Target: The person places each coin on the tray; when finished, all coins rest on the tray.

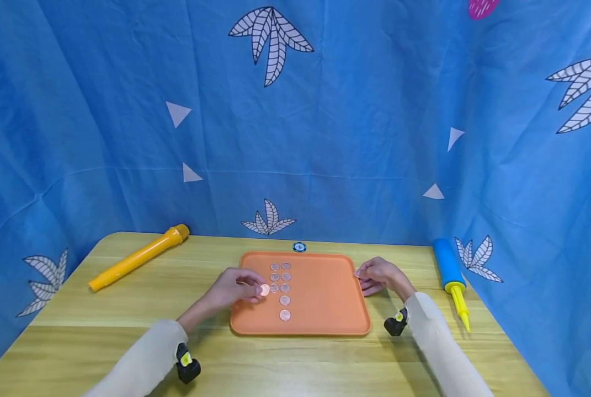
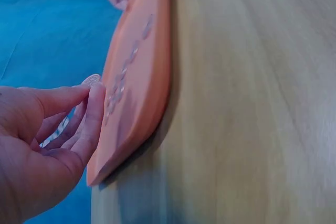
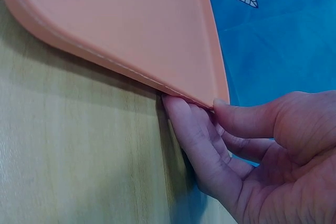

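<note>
Over the left part of an orange tray [image 1: 325, 320], my left hand [image 1: 238, 285] pinches a coin [image 1: 265, 290] between thumb and fingertips. In the left wrist view the coin [image 2: 91, 80] pokes up past the fingertips. Beside it on the tray lie two columns of coins; the right column, with a coin [image 1: 285, 315] at its near end, is longer than the left one, topped by a coin [image 1: 275, 266]. At the tray's right edge is my right hand [image 1: 379, 275]. The right wrist view shows its thumb on the rim and its fingers [image 3: 191, 124] against the tray's outer side.
Behind the tray lies a poker chip [image 1: 299, 247] on the wooden table [image 1: 176, 309]. A yellow microphone-shaped tube [image 1: 138, 258] lies at the back left, and a blue and yellow hand pump [image 1: 451, 278] at the right. A blue patterned curtain [image 1: 355, 138] hangs behind the table.
</note>
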Demonstrator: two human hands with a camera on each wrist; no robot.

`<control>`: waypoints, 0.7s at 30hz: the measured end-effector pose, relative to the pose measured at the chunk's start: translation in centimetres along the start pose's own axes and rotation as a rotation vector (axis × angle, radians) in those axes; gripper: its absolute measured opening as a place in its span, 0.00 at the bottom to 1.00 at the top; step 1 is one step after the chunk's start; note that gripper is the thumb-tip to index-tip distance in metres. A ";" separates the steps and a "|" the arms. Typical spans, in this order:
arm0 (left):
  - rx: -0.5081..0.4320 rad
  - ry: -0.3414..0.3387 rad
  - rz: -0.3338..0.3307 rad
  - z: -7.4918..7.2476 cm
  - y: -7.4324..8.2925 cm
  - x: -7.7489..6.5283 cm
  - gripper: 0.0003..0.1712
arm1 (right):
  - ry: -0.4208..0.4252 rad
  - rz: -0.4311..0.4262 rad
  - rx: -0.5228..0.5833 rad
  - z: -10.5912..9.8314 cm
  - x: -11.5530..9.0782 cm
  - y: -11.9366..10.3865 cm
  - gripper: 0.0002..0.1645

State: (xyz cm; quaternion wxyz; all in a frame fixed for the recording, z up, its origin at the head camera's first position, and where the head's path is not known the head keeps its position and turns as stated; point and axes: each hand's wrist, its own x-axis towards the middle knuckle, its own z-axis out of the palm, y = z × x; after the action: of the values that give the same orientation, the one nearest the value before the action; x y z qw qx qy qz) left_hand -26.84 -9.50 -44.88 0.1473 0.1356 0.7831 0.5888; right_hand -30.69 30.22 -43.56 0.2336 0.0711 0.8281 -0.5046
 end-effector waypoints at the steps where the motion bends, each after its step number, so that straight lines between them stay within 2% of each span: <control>1: 0.010 0.001 0.003 0.4 -0.1 0.1 0.10 | -0.001 -0.001 -0.001 0.0 0.0 0.0 0.07; 9: 0.027 0.002 0.033 2.1 -0.5 0.9 0.08 | -0.002 -0.008 -0.009 0.0 0.0 0.0 0.08; 14: 0.081 0.040 -0.018 2.5 -0.3 1.1 0.07 | -0.006 -0.011 -0.009 0.0 0.0 0.1 0.08; 21: 0.159 0.067 -0.052 2.6 -0.2 1.3 0.06 | -0.013 -0.008 -0.006 -0.1 0.1 0.1 0.08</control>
State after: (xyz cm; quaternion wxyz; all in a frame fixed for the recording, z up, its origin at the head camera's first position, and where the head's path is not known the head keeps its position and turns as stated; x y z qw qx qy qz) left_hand -27.01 -6.81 -45.80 0.1252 0.1065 0.8351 0.5249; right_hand -30.77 30.31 -43.61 0.2371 0.0638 0.8283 -0.5036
